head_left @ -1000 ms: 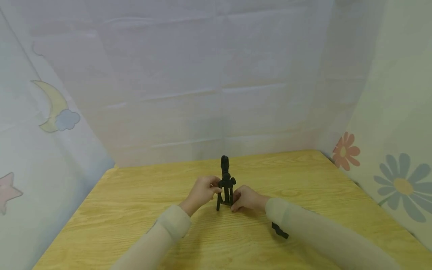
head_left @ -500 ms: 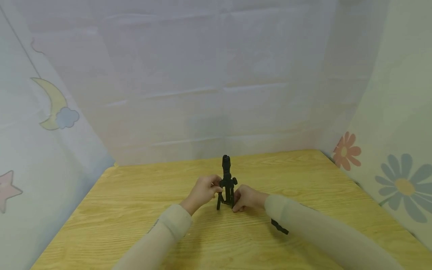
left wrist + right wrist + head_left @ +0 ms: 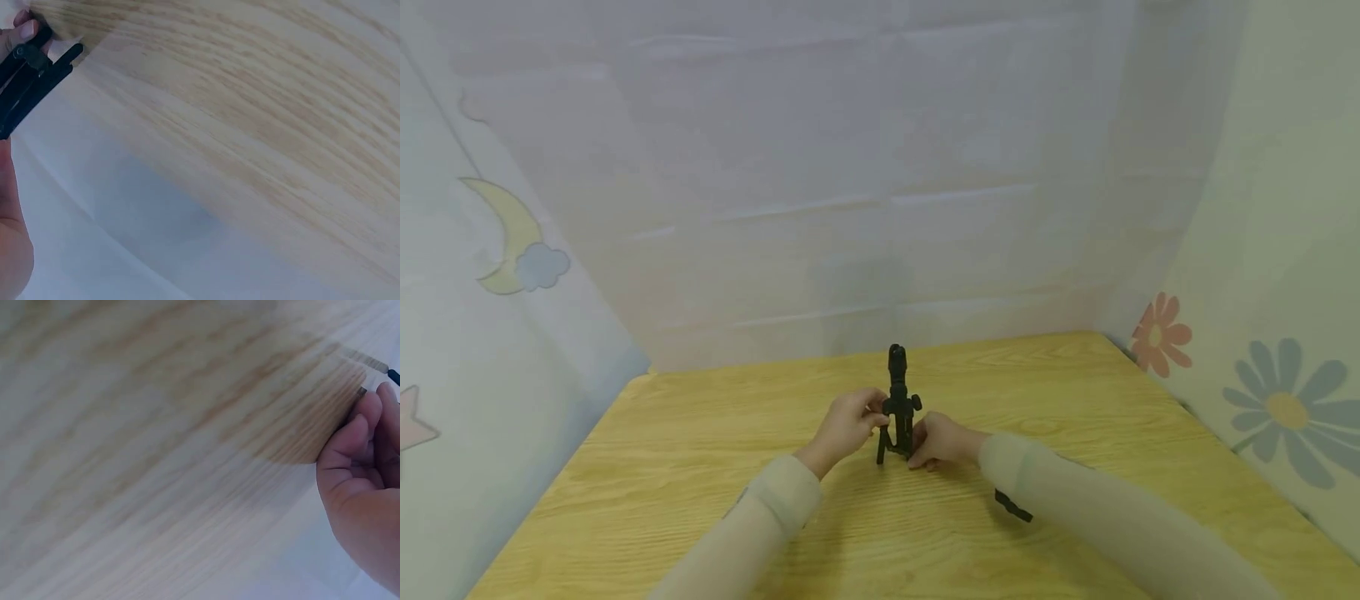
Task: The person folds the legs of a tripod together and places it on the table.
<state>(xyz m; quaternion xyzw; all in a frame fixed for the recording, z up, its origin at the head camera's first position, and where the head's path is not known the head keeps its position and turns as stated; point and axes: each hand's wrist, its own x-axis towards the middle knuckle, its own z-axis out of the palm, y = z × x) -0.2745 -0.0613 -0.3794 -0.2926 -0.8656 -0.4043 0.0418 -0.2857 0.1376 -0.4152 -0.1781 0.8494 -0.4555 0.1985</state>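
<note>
A small black tripod [image 3: 898, 379] stands upright near the middle of the table, a knob sticking out on its right side. My left hand [image 3: 846, 422] pinches it from the left at about knob height. Low on its right side, the thumb and fingers of my right hand [image 3: 942, 439] pinch a leg. In the left wrist view the tripod's black bars [image 3: 25, 81] cross the corner, partly hiding my fingers. The right wrist view shows my right hand [image 3: 369, 469] with fingers curled; only a small tip of what they hold shows.
Another black piece [image 3: 1013, 506] lies on the wood-grain table [image 3: 700, 483], partly hidden by my right sleeve [image 3: 1075, 492]. A pale sheet [image 3: 880, 208] hangs behind the table, with patterned sheets at both sides.
My right hand has shifted slightly left, and the leg it pinches stands closer to the tripod's middle. The left hand keeps its grip. The head view has swayed a little.
</note>
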